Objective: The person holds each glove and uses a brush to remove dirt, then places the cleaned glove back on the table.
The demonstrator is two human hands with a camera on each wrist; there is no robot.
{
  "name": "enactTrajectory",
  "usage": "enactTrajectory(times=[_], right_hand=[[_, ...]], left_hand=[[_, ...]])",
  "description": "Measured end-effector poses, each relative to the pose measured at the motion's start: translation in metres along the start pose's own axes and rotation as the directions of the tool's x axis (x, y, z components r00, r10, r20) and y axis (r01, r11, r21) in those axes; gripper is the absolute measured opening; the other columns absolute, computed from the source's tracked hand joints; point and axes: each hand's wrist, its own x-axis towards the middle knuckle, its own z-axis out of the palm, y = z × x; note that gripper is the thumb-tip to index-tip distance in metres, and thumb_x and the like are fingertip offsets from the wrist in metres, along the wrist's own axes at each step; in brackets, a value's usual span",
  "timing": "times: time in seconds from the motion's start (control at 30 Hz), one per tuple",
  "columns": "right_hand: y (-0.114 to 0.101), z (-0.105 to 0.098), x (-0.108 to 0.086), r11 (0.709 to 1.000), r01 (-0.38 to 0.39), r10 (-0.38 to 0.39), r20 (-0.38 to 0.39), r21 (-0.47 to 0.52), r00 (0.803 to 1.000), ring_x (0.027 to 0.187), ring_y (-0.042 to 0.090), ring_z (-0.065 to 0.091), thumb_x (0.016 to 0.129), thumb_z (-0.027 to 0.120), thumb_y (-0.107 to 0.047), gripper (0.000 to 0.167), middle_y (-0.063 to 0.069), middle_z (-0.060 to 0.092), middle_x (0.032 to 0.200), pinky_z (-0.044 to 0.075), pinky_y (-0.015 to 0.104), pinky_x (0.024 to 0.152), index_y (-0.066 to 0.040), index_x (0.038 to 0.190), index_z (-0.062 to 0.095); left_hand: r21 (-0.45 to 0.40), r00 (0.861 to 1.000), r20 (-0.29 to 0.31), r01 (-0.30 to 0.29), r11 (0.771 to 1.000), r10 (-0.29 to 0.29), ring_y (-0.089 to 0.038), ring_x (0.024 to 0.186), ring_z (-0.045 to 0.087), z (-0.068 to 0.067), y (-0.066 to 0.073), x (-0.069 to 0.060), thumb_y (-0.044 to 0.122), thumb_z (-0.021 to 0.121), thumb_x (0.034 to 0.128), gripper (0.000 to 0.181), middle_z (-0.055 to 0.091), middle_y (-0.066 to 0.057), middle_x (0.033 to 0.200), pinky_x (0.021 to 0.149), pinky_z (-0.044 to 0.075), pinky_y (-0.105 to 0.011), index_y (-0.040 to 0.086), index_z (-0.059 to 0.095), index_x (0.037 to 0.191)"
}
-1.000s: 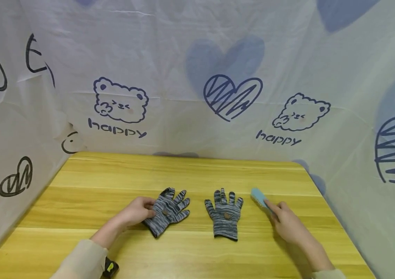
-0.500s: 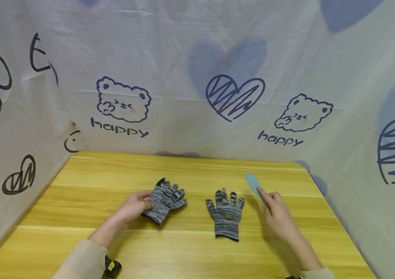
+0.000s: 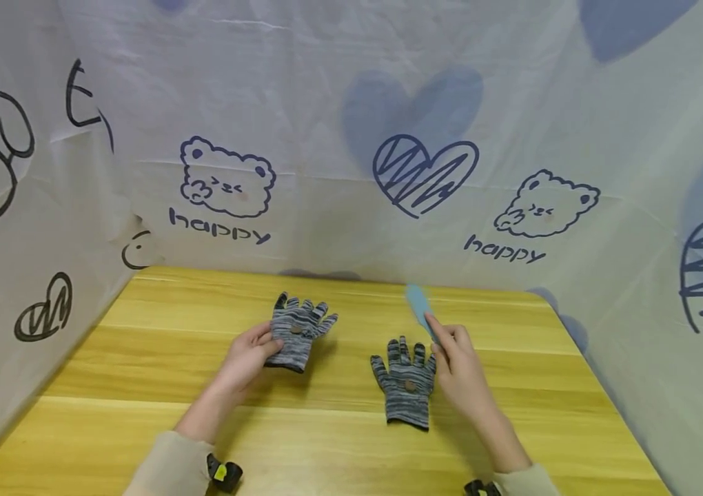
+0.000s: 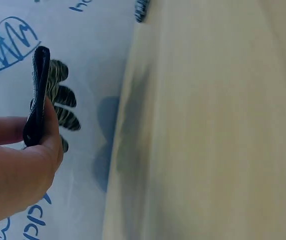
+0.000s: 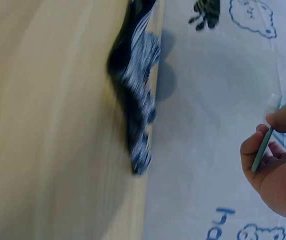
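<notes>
My left hand pinches a grey-and-black striped knit glove at its side near the cuff, thumb on top. That glove hangs above the table, and the left wrist view shows its dark cuff edge-on. A second matching glove lies flat with its fingers pointing away. Just right of it, my right hand grips a light blue brush by the handle, index finger stretched along it. The brush is held up over the table; its bristles are hidden in the head view.
The wood-grain table reaches back to a white cloth printed with bears and hearts, which also hangs at both sides. A black strap with a yellow mark sits at my left wrist.
My left hand has raised its glove off the table, farther away and more upright. My right hand has carried the brush left and away from me. The second glove stays lying in place.
</notes>
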Motion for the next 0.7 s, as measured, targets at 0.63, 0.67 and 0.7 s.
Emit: enactTrajectory(times=[0.63,0.67,0.7], right_hand=[[-0.047,0.05,0.038,0.959,0.262,-0.253,-0.089,0.112,0.964,0.072,0.01,0.043,0.101,0.059,0.009,0.046,0.016,0.057,0.103,0.041,0.024,0.057,-0.005,0.145,0.061],[-0.048,0.051,0.04,0.956,0.277,-0.269,-0.092,0.097,0.959,0.072,0.01,0.042,0.1,0.06,0.008,0.046,0.015,0.057,0.102,0.04,0.024,0.058,-0.006,0.144,0.063],[-0.049,0.052,0.041,0.953,0.292,-0.284,-0.094,0.087,0.954,0.072,0.01,0.042,0.1,0.062,0.008,0.045,0.014,0.058,0.101,0.039,0.024,0.059,-0.007,0.143,0.064]], left_hand=[[-0.34,0.976,-0.149,-0.202,0.919,0.16,-0.028,0.124,0.061,0.057,0.03,0.023,-0.009,0.051,0.1008,0.053,0.05,-0.033,0.149,0.092,0.057,-0.022,-0.011,0.039,0.153],[-0.345,0.976,-0.146,-0.201,0.917,0.159,-0.029,0.125,0.061,0.059,0.03,0.023,-0.01,0.051,0.1007,0.054,0.05,-0.032,0.149,0.093,0.057,-0.022,-0.011,0.039,0.153],[-0.351,0.977,-0.141,-0.201,0.915,0.16,-0.031,0.127,0.06,0.061,0.03,0.024,-0.01,0.051,0.1005,0.054,0.049,-0.033,0.15,0.094,0.057,-0.023,-0.012,0.038,0.153]])
